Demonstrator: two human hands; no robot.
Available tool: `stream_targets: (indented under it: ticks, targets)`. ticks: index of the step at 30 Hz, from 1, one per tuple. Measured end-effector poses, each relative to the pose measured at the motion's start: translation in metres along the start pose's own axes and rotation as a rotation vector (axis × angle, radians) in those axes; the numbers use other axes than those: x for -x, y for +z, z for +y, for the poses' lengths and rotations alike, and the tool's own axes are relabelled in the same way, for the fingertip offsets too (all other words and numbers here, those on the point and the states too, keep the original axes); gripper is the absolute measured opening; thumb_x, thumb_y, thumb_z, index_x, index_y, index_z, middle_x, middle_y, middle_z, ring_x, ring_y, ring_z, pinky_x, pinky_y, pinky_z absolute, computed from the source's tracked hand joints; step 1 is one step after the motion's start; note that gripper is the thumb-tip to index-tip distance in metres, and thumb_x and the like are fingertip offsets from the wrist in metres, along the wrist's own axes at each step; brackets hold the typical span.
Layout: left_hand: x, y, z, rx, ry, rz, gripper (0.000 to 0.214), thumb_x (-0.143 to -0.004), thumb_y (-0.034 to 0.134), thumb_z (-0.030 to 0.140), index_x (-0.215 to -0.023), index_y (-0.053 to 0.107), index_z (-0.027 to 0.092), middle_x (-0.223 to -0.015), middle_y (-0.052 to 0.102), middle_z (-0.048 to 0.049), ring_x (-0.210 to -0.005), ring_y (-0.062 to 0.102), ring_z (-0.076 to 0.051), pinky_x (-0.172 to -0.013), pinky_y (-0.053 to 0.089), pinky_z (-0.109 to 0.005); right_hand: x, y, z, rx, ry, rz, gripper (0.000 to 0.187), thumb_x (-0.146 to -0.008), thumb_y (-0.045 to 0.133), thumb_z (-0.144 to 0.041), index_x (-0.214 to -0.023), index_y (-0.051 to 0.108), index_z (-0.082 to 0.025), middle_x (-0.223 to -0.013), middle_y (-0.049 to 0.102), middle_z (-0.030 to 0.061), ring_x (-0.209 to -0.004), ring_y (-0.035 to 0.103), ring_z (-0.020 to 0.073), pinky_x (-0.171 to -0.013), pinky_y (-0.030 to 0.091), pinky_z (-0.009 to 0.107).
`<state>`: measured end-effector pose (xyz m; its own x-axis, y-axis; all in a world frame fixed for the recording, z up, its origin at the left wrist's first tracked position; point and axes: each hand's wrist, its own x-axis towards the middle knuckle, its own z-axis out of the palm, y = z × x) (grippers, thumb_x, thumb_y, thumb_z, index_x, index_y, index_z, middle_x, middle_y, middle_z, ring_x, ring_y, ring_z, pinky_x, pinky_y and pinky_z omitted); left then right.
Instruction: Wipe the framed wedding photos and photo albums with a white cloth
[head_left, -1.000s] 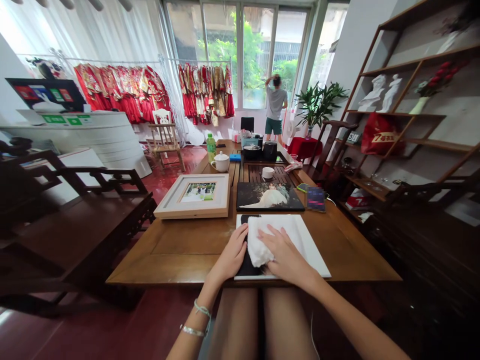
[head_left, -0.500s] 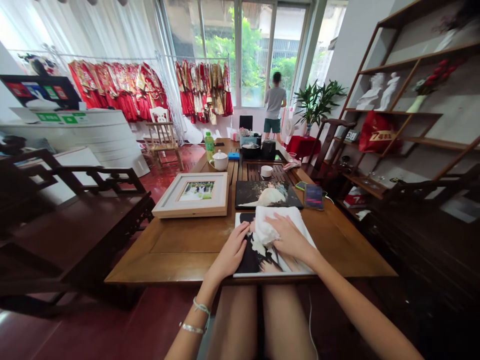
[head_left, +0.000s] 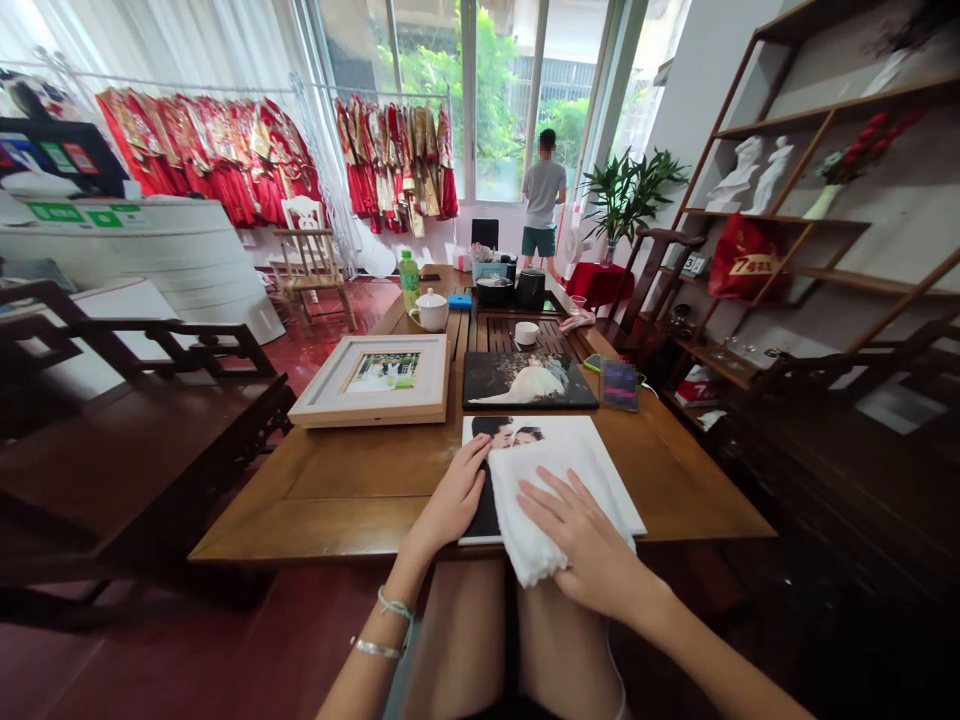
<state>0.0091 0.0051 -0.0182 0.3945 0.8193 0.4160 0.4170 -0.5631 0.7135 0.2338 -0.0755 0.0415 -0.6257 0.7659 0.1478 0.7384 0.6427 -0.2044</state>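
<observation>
Head view: your left hand (head_left: 457, 490) lay flat on the left side of the photo panel (head_left: 478, 525), fingers extended, grasping nothing, tips right by the cloth edge. Your right hand (head_left: 577, 535) was palm-down on the white cloth (head_left: 510, 520), fingers spread, not clenched; couldn't tell if the thumb pinched any of it. Cloth covered most of the panel, near corner hanging past the edge of the wooden table (head_left: 337, 515). Panel sat at the table's near edge, in front of you. Just beyond: dark photo panel (head_left: 525, 382); framed picture (head_left: 386, 372) to its left, phone (head_left: 621, 385) to its right. Farther back, white cup (head_left: 526, 333), lidded white pot (head_left: 431, 312), green bottle (head_left: 409, 282). Person in grey shirt (head_left: 544, 190) stood near the windows.
</observation>
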Motion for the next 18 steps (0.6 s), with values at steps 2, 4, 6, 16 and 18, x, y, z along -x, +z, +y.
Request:
stream_targets:
  ticks: [2,4,6,16,18]
  targets:
    - [0.000,0.000,0.000,0.003,0.001,0.007,0.043,-0.097,0.032,0.024,-0.139,0.042,0.021,-0.150,0.036,-0.0112,-0.141,0.031,-0.022,-0.120,0.021,-0.048,0.012,-0.001,-0.005,-0.014,-0.041,-0.016,0.083,-0.059,0.048,-0.009,-0.141,0.042,-0.019,-0.152,0.036,0.0035,-0.144,0.016,0.0284,-0.117,0.007,0.054]
    - [0.000,0.000,-0.001,0.005,0.008,0.009,0.043,-0.097,0.033,0.024,-0.139,0.042,0.022,-0.150,0.036,-0.0107,-0.141,0.031,-0.022,-0.120,0.021,-0.048,0.012,-0.002,-0.001,-0.030,-0.028,-0.012,0.083,-0.059,0.048,-0.009,-0.141,0.042,-0.021,-0.151,0.037,0.0019,-0.143,0.020,0.0262,-0.117,0.011,0.051]
    - [0.001,0.000,-0.002,0.007,0.021,0.000,0.044,-0.097,0.033,0.024,-0.140,0.042,0.022,-0.150,0.036,-0.0106,-0.141,0.031,-0.022,-0.120,0.021,-0.047,0.001,-0.003,0.012,-0.042,0.035,0.011,0.082,-0.059,0.047,-0.009,-0.141,0.044,-0.020,-0.149,0.040,0.0024,-0.142,0.025,0.0258,-0.117,0.015,0.050]
    - [0.001,-0.002,-0.002,0.012,0.011,-0.018,0.045,-0.097,0.032,0.024,-0.141,0.041,0.021,-0.151,0.035,-0.0118,-0.142,0.029,-0.023,-0.119,0.021,-0.050,-0.099,-0.010,0.083,-0.108,0.204,0.105,0.063,-0.072,0.054,-0.019,-0.135,0.050,-0.011,-0.138,0.053,0.0149,-0.135,0.038,0.0329,-0.112,0.023,0.053]
    - [0.001,-0.001,-0.002,0.008,0.010,-0.008,0.045,-0.097,0.033,0.024,-0.140,0.042,0.021,-0.151,0.036,-0.0118,-0.142,0.030,-0.023,-0.119,0.021,-0.050,-0.093,-0.009,0.079,-0.106,0.193,0.102,0.065,-0.071,0.052,-0.016,-0.135,0.050,-0.011,-0.140,0.052,0.0138,-0.136,0.036,0.0323,-0.113,0.020,0.054]
